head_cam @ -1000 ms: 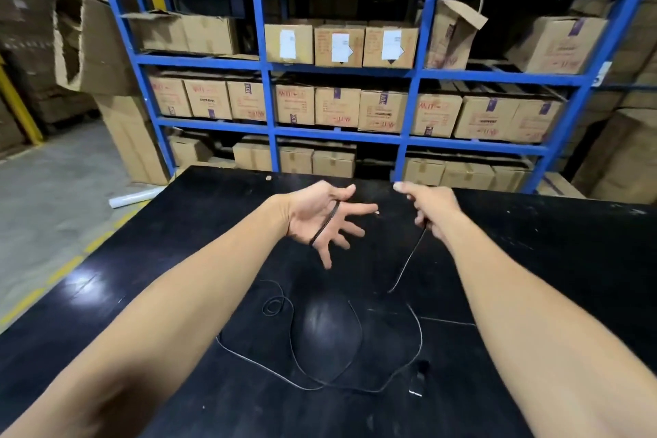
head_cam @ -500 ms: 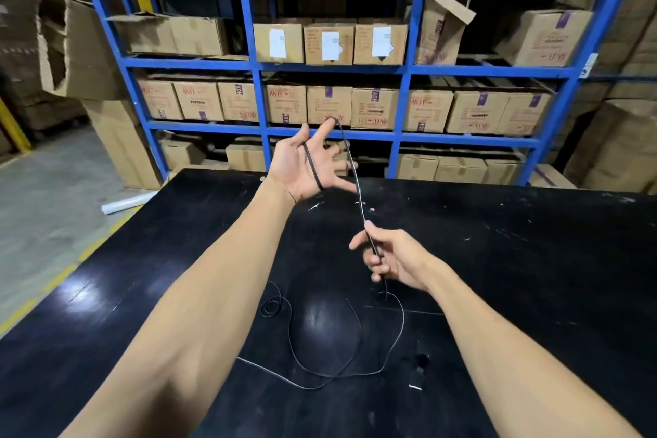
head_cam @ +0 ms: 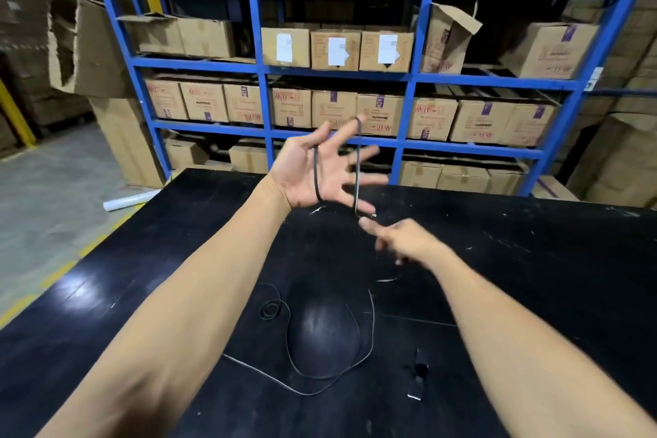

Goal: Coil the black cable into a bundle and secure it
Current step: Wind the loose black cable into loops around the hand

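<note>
The left hand (head_cam: 320,171), fingers spread wide, carries a turn or two of the black cable (head_cam: 356,167). The blurred right hand (head_cam: 401,242) just below it seems to pinch the strand. Most cable lies loose on the table (head_cam: 533,277) beneath, unsecured.

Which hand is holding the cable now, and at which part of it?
The black cable is looped over the spread left hand, across the palm and over a fingertip. The blurred right hand seems to guide it; its grip cannot be told.

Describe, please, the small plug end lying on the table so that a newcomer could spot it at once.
Start from the black table in front of the blue shelves. Between the forearms, loose loops of black cable lie on it. Just right of those loops, beside the right forearm, lies the plug: a short, blocky piece with a pale tip, unlike the thin cable.
</note>
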{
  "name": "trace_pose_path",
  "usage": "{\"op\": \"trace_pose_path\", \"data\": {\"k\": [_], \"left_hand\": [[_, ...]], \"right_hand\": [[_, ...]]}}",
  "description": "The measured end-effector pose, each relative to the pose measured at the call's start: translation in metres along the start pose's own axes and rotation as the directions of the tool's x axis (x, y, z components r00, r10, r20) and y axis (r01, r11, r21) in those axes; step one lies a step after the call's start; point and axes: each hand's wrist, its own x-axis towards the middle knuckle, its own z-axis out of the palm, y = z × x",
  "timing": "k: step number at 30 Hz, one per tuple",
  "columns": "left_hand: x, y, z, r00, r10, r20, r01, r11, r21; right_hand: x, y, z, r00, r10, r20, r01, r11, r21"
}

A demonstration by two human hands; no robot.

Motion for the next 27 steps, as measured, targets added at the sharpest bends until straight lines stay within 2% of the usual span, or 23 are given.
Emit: {"op": "trace_pose_path", "data": {"k": [2,4,5,7,8,10,12,15,18,21,24,27], "left_hand": [[-0.008,-0.004,0.0,0.967,-0.254,0.019,0.253,0.966,0.057],[-0.012,-0.012,-0.004,0.864,-0.502,-0.037,0.502,0.854,0.138],[-0.012,-0.017,-0.007,0.804,-0.586,-0.1,0.594,0.782,0.191],[-0.013,-0.027,-0.011,0.721,-0.644,-0.256,0.693,0.667,0.273],[-0.014,-0.03,-0.013,0.716,-0.625,-0.311,0.698,0.662,0.275],[-0.017,-0.029,-0.022,0.765,-0.519,-0.381,0.613,0.769,0.182],[-0.02,-0.021,-0.033,0.829,-0.368,-0.42,0.439,0.894,0.085],[-0.021,-0.008,-0.039,0.864,-0.159,-0.478,0.193,0.981,0.022],[-0.016,0.003,-0.033,0.875,0.05,-0.481,-0.049,0.999,0.016],[-0.009,0.011,-0.024,0.87,0.184,-0.457,-0.226,0.973,-0.039],[-0.005,0.011,-0.015,0.901,0.235,-0.364,-0.286,0.954,-0.092],[-0.005,0.012,-0.004,0.952,0.239,-0.193,-0.261,0.96,-0.098]], "right_hand": [[0.005,-0.013,-0.029,0.996,-0.082,-0.022,0.075,0.972,-0.221],[0.004,-0.038,-0.057,0.989,-0.144,0.03,0.145,0.916,-0.373],[0.005,-0.05,-0.069,0.985,-0.17,0.028,0.167,0.906,-0.389],[0.006,-0.072,-0.085,0.976,-0.218,-0.018,0.198,0.912,-0.359],[0.007,-0.081,-0.091,0.972,-0.234,-0.04,0.211,0.928,-0.309],[0.007,-0.092,-0.096,0.971,-0.238,-0.029,0.23,0.958,-0.17],[0.0,-0.094,-0.094,0.964,-0.265,0.032,0.266,0.962,-0.057],[-0.012,-0.083,-0.072,0.941,-0.32,0.112,0.306,0.944,0.125],[-0.02,-0.063,-0.037,0.917,-0.318,0.239,0.238,0.92,0.31],[-0.023,-0.041,-0.003,0.89,-0.3,0.344,0.156,0.908,0.39],[-0.026,-0.028,0.013,0.891,-0.249,0.381,0.099,0.923,0.372],[-0.026,-0.021,0.012,0.925,-0.172,0.339,0.083,0.962,0.262]]}}
